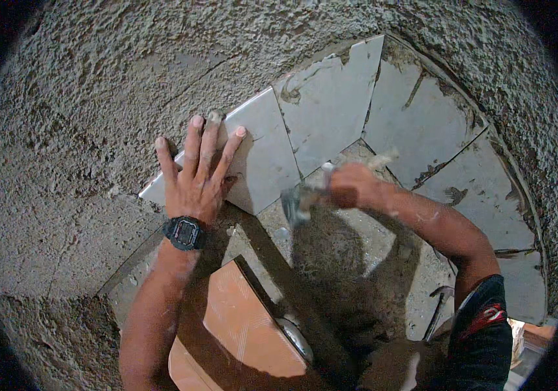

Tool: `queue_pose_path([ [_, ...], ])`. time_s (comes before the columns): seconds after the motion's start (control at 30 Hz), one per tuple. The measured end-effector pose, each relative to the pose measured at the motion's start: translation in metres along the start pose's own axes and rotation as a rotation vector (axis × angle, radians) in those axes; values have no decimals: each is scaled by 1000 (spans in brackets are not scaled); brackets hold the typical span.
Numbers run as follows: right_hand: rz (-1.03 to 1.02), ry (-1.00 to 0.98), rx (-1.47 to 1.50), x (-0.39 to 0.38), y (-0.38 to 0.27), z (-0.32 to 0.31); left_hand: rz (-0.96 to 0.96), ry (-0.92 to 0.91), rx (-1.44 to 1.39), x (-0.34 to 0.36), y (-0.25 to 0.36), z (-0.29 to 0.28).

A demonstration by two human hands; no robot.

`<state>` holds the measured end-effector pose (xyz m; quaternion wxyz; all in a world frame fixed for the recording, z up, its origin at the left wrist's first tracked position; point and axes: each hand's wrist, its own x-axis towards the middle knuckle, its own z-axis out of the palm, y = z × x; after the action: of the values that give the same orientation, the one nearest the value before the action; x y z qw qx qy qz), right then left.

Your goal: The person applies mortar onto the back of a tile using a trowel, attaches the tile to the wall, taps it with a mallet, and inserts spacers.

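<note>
My left hand point(197, 176) lies flat with its fingers spread, pressing on a pale grey tile point(262, 156) that stands against the rough wall. Its fingertips reach the tile's upper edge, and a dark watch sits on the wrist. My right hand point(350, 186) is closed round a short tool point(296, 207) with a greyish head and a pale handle end. Motion smears that tool, so its exact kind is unclear. The head hangs just off the lower edge of the tile, beside its corner. I cannot tell whether it touches.
More grey tiles point(422, 117), smeared with mortar, run in a row round to the right. Orange-brown tiles point(243, 319) lie at the lower middle, with a rounded shiny thing point(295, 339) alongside. A dark hammer-like tool point(436, 313) rests near my right sleeve. Rough plaster point(116, 85) surrounds the floor.
</note>
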<state>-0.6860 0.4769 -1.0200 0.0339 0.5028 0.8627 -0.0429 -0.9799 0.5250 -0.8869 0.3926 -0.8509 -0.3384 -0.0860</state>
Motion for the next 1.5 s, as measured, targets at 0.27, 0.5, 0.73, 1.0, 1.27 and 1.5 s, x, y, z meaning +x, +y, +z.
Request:
queue_pose_path([
  [0.27, 2, -126, 142, 1, -6, -23, -7, -20, -10, -1, 0, -1],
  [0.5, -20, -181, 58, 4, -4, -12, -20, -68, -53, 0, 1, -3],
  [0.73, -120, 53, -37, -5, -4, -21, -6, -63, -4, 1, -4, -10],
  [1.0, -23, 206, -9, 1, -6, -43, 14, -181, -59, -3, -13, -15],
  [1.27, 81, 76, 65, 4, -18, -46, 10, -128, -158, -8, -15, -9],
  [1.5, -265, 333, -72, -7, -50, -61, -155, -120, 155, -40, -10, -3],
])
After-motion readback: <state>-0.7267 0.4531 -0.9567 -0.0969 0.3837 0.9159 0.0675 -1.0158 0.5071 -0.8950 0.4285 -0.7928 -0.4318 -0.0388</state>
